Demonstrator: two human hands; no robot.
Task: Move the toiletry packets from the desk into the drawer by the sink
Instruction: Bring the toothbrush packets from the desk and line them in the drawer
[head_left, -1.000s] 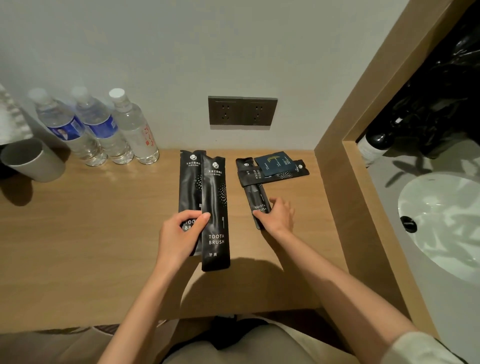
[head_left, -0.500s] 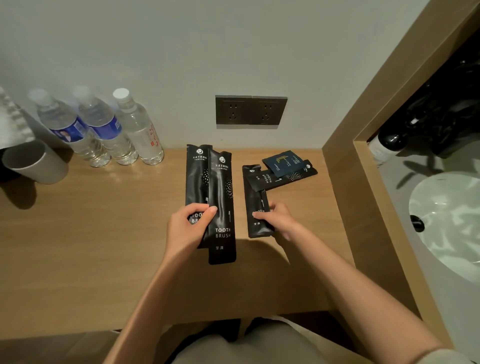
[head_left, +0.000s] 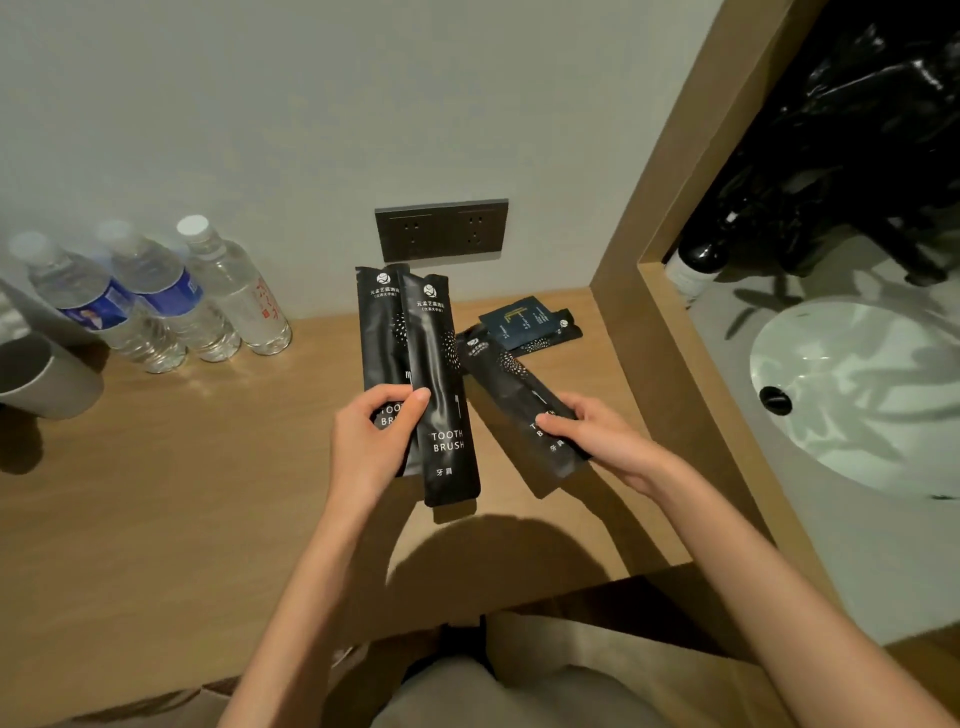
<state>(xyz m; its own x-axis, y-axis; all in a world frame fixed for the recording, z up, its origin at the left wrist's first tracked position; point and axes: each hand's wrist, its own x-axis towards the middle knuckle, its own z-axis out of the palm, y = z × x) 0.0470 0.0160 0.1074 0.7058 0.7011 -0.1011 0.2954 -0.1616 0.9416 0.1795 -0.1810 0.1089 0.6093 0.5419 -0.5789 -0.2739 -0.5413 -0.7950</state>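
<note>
Head view: wooden desk beneath the wall socket.
Left hand: below the socket, thumb and fingers clamped on two black toothbrush packets, which overlap and stand upright.
Right hand: below-right of the socket, fingers pinching a third toothbrush packet, which is tilted.
Blue sachet: on the desk just below-right of the socket, lying over another black packet.

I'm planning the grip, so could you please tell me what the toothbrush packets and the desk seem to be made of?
The toothbrush packets: probably thin plastic film, matte black, judging by soft sheen and bending. The desk: wood or wood-look laminate, satin, with visible grain.
</note>
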